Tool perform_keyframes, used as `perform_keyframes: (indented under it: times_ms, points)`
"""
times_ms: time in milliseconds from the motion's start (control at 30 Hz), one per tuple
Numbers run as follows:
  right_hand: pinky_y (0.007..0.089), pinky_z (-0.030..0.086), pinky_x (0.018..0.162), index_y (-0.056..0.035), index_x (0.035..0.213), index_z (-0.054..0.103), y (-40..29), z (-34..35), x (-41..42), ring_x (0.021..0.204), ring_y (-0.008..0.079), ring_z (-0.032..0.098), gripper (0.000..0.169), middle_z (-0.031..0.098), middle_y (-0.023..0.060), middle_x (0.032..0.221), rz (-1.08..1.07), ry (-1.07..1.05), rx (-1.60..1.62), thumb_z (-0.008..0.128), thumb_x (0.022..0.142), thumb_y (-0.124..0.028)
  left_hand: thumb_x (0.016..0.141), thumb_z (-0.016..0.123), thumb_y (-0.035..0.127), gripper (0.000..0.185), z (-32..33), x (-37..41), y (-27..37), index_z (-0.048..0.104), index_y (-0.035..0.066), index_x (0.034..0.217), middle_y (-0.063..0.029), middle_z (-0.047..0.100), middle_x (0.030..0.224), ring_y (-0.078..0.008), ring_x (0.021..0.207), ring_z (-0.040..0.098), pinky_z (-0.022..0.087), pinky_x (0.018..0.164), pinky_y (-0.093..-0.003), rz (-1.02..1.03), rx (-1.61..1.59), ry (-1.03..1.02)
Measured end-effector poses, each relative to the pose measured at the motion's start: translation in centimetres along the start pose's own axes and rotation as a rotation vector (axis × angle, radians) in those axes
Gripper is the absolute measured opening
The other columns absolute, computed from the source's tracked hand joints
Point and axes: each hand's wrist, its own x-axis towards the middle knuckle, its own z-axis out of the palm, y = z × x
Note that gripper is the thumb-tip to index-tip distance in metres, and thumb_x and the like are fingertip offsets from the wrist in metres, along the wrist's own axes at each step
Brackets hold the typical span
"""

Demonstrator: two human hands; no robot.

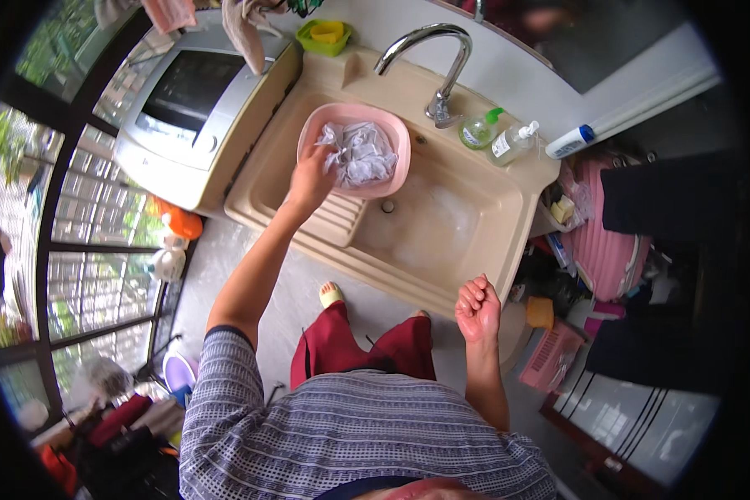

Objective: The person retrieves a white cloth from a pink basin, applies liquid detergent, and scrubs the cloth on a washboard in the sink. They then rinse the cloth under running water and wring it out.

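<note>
A pink plastic basin (403,128) stands at the left part of a beige laundry sink (497,206), beside and partly over the ribbed washboard (334,219). Crumpled white cloth (365,153) lies inside it. My left hand (312,175) reaches across the basin's near left rim, its fingers at the cloth. Whether they grip the cloth or the rim is hidden by the hand itself. Above the sink's near right edge, my right hand (480,307) is raised with its fingers curled in and nothing seen in them.
A chrome faucet (459,69) arches behind the basin. Two pump bottles, one green-topped (478,130) and one white-topped (512,144), stand on the back ledge near a white tube (569,142). A silver washing machine (181,112) adjoins the left side. Suds (440,219) coat the sink floor around the drain.
</note>
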Motion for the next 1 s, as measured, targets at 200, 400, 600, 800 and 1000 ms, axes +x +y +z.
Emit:
perform_keyframes:
  times_ms: [200, 400, 600, 800, 1000]
  points:
    - [0.0231, 0.024, 0.041, -0.01, 0.078, 0.051, 4.4, 2.5, -2.3, 0.05, 0.0082, 0.034, 0.031, 0.042, -0.0016, 0.062, -0.122, 0.048, -0.126, 0.044, 0.104, -0.023, 0.057, 0.079, 0.067, 0.12, 4.1, 6.4, -1.7, 0.018, 0.033, 0.154, -0.0346, 0.003, 0.154, -0.0568, 0.14, 0.013, 0.019, 0.109, -0.0675, -0.234, 0.387, -0.539]
    - [0.023, 0.025, 0.041, -0.011, 0.078, 0.051, 4.7, 1.2, -2.5, 0.048, 0.0073, 0.033, 0.03, 0.042, -0.0021, 0.06, -0.206, 0.196, -0.32, 0.048, 0.103, -0.026, 0.056, 0.08, 0.064, 0.099, 8.7, 5.0, 2.0, 0.041, 0.042, 0.145, -0.0121, -0.002, 0.163, -0.0641, 0.138, 0.005, 0.026, 0.098, -0.0793, -0.156, 0.555, -0.713]
    - [0.0217, 0.026, 0.043, -0.0108, 0.078, 0.052, 5.1, 3.4, 1.2, 0.048, 0.0064, 0.035, 0.028, 0.045, -0.0027, 0.06, -0.182, 0.246, -0.428, 0.051, 0.101, -0.027, 0.065, 0.081, 0.042, 0.065, 8.2, 7.9, -3.2, 0.063, 0.028, 0.126, -0.013, 0.049, 0.141, -0.0403, 0.123, 0.053, 0.047, 0.098, -0.0527, -0.021, 0.564, -0.671]
    - [0.0227, 0.027, 0.043, -0.0122, 0.076, 0.051, 3.8, 1.7, 5.7, 0.048, 0.0063, 0.035, 0.028, 0.044, -0.0034, 0.058, -0.097, 0.265, -0.333, 0.052, 0.1, -0.027, 0.076, 0.071, 0.033, 0.049, 6.7, 9.6, -4.1, 0.066, 0.007, 0.117, -0.017, 0.07, 0.102, -0.0319, 0.099, 0.067, 0.054, 0.088, -0.0456, -0.718, -0.19, -0.647]
    - [0.0225, 0.026, 0.045, -0.0127, 0.076, 0.051, 1.8, 4.6, 8.7, 0.047, 0.0054, 0.034, 0.028, 0.043, -0.0045, 0.058, -0.155, 0.201, -0.374, 0.051, 0.101, -0.027, 0.085, 0.059, 0.038, 0.055, 1.8, 9.5, 1.3, 0.059, -0.002, 0.122, -0.0184, 0.068, 0.107, -0.0342, 0.095, 0.067, 0.056, 0.087, -0.047, -1.212, -1.538, -0.584]
